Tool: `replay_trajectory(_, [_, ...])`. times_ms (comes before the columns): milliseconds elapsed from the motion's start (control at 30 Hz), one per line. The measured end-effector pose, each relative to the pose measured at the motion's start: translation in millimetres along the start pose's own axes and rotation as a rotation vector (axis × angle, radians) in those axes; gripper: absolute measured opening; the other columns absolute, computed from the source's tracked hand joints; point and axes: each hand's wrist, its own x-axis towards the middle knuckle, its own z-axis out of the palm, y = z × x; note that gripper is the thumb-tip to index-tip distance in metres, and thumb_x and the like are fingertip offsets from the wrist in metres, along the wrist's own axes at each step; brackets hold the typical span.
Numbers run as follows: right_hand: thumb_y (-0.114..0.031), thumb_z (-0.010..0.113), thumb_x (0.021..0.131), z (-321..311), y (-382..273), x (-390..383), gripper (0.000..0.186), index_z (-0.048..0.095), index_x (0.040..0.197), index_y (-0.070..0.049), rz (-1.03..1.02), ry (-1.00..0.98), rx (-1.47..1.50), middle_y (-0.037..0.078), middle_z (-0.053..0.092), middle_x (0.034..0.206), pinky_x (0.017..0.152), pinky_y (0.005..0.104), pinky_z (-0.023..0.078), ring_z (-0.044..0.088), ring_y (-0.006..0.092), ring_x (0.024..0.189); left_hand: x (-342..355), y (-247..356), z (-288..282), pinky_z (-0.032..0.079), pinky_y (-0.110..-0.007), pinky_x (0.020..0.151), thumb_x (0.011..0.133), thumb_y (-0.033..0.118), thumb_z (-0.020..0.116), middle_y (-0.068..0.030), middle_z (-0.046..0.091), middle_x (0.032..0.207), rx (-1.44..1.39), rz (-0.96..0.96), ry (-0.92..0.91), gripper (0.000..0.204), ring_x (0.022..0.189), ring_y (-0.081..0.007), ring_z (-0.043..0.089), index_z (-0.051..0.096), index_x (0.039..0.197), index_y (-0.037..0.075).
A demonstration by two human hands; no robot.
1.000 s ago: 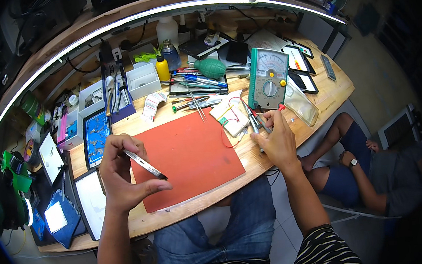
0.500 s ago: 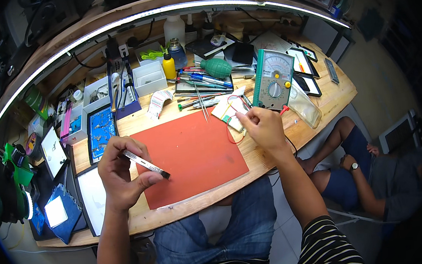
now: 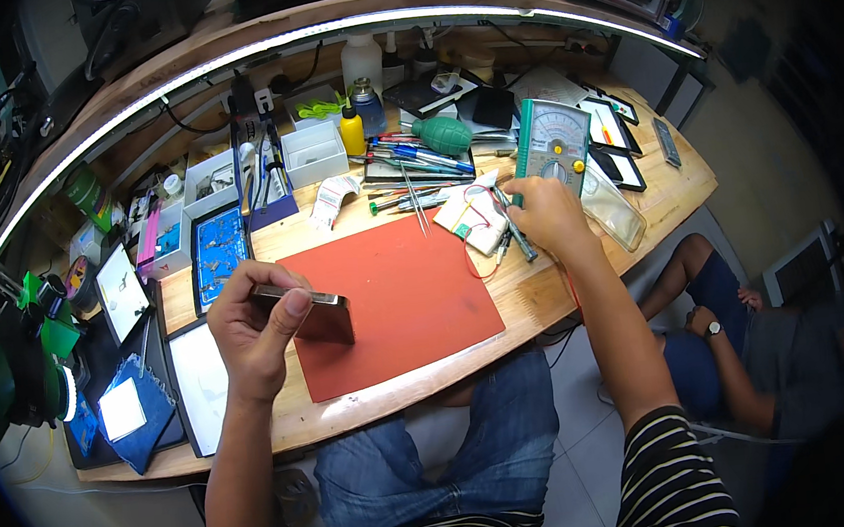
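Observation:
In my left hand (image 3: 253, 333) is a smartphone (image 3: 329, 322), upright on edge above the orange mat (image 3: 415, 294). Thumb and fingers clasp its near end, and its metal frame faces up. My right hand (image 3: 548, 214) reaches over the lower part of the green analog multimeter (image 3: 553, 137), fingers curled beside its dial. What those fingertips hold is hidden. Below them slants a dark pen-like tool (image 3: 521, 243); whether it is gripped does not show. Left of that hand lies a white block with a green piece (image 3: 469, 221) and a red wire loop.
Tweezers (image 3: 416, 204) rest by the mat's far edge, near pens (image 3: 423, 155) and a green blower bulb (image 3: 443, 136). White boxes (image 3: 315, 154) and a yellow bottle (image 3: 351, 131) stand behind. A blue tray (image 3: 220, 253) lies left. Another person (image 3: 727, 367) sits at right.
My right hand has risen from the white block and red wire to the multimeter. My left hand has turned the phone, so more of its broad dark face shows. The view has shifted slightly.

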Motion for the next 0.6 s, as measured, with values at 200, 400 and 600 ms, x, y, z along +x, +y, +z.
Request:
replay_trajectory(200, [-0.019,0.068,0.075,16.3,3.9,17.1,0.012,0.068,0.078,-0.008,-0.166,-0.041,-0.356,0.016,0.067,0.074,0.067,0.0455,0.053,0.067,0.0348,0.076,-11.7,2.8,4.9,0.042,-0.019,0.064,0.089,0.015,0.072,-0.0013,0.061,0.078,0.130,0.056,0.162,0.020,0.070,-0.0056,0.053,0.058,0.092,0.000])
replay_trajectory(400, [-0.016,0.061,0.078,-12.0,5.5,21.2,0.013,0.064,0.076,-0.004,0.133,-0.341,0.585,0.009,0.062,0.066,0.045,0.0316,0.044,0.059,0.0200,0.051,-3.4,6.3,24.2,0.044,-0.020,0.065,0.087,0.013,0.072,-0.0013,0.063,0.078,0.120,0.046,0.091,0.017,0.071,-0.0056,0.056,0.060,0.089,0.001])
replay_trajectory(600, [-0.018,0.054,0.092,-10.3,-34.2,-20.2,0.016,0.054,0.085,-0.004,0.478,-0.385,2.328,0.000,0.051,0.075,0.032,0.0185,0.033,0.045,0.0044,0.047,35.8,8.4,66.9,0.043,-0.022,0.060,0.092,0.020,0.066,0.0014,0.060,0.071,0.157,-0.249,-0.273,0.021,0.066,-0.0041,0.053,0.064,0.084,0.001])
